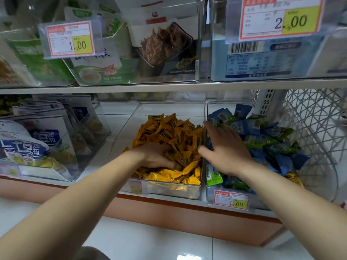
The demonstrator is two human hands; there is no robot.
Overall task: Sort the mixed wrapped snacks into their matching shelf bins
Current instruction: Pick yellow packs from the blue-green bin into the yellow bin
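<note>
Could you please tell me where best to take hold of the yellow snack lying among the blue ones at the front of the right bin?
I would pinch the yellow snack by its crinkled right end, coming from above and the front-right: it lies on top of the blue snacks at the pile's front edge, and the right forearm hides its left side.

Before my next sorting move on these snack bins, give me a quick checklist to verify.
1. Left hand inside the clear plastic bin of orange-yellow wrapped snacks: ok.
2. Left hand gripping a packet: cannot tell, fingertips buried.
3. Right hand flat, fingers straight, on the blue and green wrapped snacks: ok.
4. Right clear bin holds only blue and green: not ok, a yellow crinkled packet lies at its front right.
</note>
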